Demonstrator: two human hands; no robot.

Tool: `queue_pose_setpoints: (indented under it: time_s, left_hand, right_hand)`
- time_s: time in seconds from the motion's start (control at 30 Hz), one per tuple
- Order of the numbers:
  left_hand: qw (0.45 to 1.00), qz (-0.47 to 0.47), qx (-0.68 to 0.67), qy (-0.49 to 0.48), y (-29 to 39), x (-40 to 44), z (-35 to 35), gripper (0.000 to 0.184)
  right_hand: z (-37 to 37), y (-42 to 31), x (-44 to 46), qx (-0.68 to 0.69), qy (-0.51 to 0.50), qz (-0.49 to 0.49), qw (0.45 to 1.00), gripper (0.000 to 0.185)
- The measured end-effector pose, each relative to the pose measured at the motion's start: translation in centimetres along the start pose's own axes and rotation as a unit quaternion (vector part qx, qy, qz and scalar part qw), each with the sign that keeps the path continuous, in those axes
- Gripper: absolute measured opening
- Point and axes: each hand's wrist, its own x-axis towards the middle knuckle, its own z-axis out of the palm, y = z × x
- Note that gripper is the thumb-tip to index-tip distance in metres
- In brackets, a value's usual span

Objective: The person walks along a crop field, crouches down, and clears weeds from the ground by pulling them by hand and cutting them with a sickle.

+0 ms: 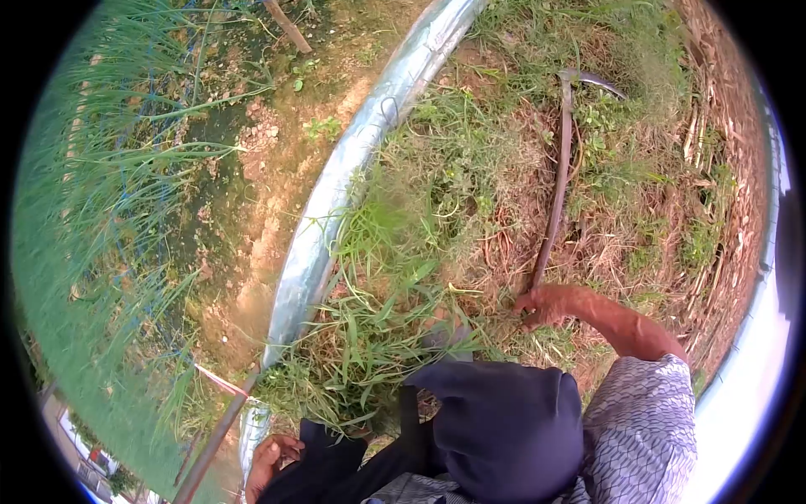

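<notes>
My right hand (pixel 544 304) is closed around the lower end of a long wooden handle. This is a hoe (pixel 562 181), lying over the weedy ground and pointing away from me. Its narrow curved metal blade is at the far end, bending to the right among the weeds. At the lower left, my left hand (pixel 274 454) is beside my dark-clothed knee, its fingers loosely bent and apart, with nothing visible in them. Cut or uprooted green weeds (pixel 361 353) are heaped between my knees and the plastic-covered strip (pixel 323 206).
Tall green leaf crops (pixel 117 193) grow on the left behind blue strings. A wooden stake (pixel 220 437) with a pale tie leans at lower left, and another stick (pixel 287 25) stands at the top. Dry straw (pixel 722 210) lines the right edge.
</notes>
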Motion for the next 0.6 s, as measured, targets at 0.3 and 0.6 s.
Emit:
queue_pose_setpoints:
  time_s: [0.3, 0.6]
  left_hand:
    - [0.932, 0.017, 0.331, -0.145, 17.3, 4.2, 7.0, 0.053]
    - [0.632, 0.38, 0.585, -0.339, 23.2, 16.1, 37.1, 0.047]
  right_hand:
    - [-9.5, 1.9, 1.9, 0.173, 0.718, 0.037, 0.673, 0.033]
    - [-3.0, 2.3, 0.6, 0.31, 0.719, -0.032, 0.621, 0.032]
